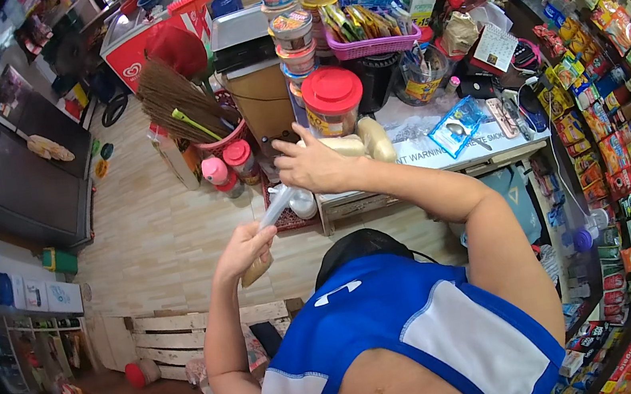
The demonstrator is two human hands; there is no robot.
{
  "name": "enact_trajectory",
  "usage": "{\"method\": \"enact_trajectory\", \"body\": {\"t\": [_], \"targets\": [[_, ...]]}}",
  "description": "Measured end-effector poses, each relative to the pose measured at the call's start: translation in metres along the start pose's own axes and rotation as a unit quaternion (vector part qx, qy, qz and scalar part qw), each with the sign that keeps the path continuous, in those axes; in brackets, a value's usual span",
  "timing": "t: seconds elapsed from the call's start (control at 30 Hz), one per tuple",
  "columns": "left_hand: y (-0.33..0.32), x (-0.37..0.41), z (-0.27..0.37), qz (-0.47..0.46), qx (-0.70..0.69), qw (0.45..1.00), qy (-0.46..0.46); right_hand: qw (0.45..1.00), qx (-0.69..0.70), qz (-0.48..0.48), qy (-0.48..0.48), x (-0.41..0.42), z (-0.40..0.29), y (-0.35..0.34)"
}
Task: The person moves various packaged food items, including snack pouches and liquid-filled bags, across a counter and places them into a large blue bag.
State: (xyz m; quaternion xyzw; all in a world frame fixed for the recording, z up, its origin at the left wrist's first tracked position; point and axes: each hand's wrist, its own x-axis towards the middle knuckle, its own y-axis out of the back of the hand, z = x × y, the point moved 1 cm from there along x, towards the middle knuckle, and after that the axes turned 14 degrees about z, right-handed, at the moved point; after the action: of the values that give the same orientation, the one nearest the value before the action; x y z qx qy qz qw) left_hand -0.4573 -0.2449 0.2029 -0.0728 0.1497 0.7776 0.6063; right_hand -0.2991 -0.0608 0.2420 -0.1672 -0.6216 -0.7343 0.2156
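Observation:
A clear plastic bag point(277, 208) is stretched slantwise between my two hands. My left hand point(247, 246) grips it just above its bulging lower end, which holds something light brown. At the bag's upper end is my right hand point(314, 164), its fingers partly spread and the bag's end running in under the palm. Just beyond that hand, filled plastic bags point(377, 139) of pale brown contents lie on the counter by a big jar with a red lid point(332, 98). Below the right hand, a whitish round thing point(302, 203), partly hidden, stands near the counter's edge.
On the counter point(449, 157) are a blue packet point(457, 126) with a spoon, stacked noodle cups point(292, 34) and a pink basket of sachets point(373, 47). A broom point(182, 107) stands in a basket beside lidded jars point(239, 158). Hanging sachets line the right; a slatted wooden bench point(172, 338) is lower left.

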Motion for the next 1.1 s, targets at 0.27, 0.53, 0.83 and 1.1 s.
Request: {"method": "enact_trajectory", "body": {"t": [0.27, 0.53, 0.83, 1.1], "targets": [[0.007, 0.012, 0.014, -0.019, 0.057, 0.998, -0.002, 0.918, 0.315, -0.164, -0.178, -0.037, 0.030, 0.022], [-0.007, 0.052, 0.088, 0.362, 0.136, 0.863, -0.324, 0.460, 0.830, -0.091, -0.301, -0.050, -0.013, 0.016], [-0.063, 0.064, 0.148, 0.018, -0.166, 0.946, -0.277, 0.351, 0.826, 0.185, -0.400, -0.042, 0.054, 0.010], [-0.070, 0.110, 0.085, 0.178, -0.290, 0.926, -0.163, 0.492, 0.638, 0.281, -0.522, -0.029, 0.040, 0.017]]}}
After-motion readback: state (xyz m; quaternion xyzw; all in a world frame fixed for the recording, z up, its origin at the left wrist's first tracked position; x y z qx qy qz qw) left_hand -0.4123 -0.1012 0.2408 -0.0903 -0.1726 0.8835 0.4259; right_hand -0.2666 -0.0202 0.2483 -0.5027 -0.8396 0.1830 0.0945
